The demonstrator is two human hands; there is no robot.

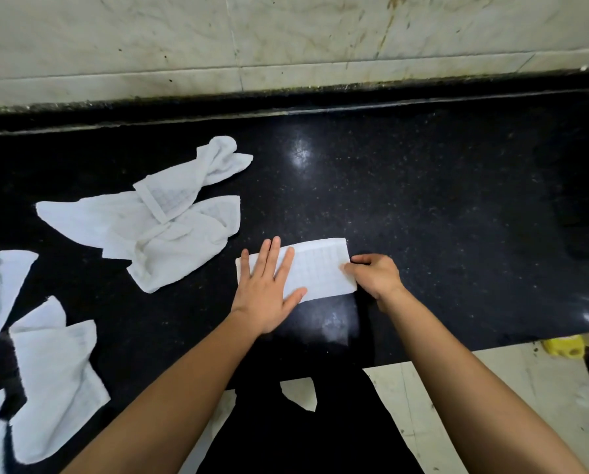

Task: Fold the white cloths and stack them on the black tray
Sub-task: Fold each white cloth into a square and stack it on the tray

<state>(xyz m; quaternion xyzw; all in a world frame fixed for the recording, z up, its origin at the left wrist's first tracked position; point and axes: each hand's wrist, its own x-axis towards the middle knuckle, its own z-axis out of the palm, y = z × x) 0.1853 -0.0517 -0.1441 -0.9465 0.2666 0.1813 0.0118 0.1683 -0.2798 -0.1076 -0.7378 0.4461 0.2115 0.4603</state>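
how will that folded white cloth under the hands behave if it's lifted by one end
Probably floppy: the folded cloth lies thin and flat under the left hand, and the loose cloths nearby slump in soft creases. Its fold would likely fall open unless supported. It may slide easily, since the black counter looks glossy.

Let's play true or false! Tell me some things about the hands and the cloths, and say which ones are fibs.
1. The left hand lies flat on the folded cloth. True.
2. The right hand is touching nothing. False: its fingers pinch the folded cloth's right end.
3. The counter is black. True.
4. The crumpled cloths lie to the right of the hands. False: they lie to the left.
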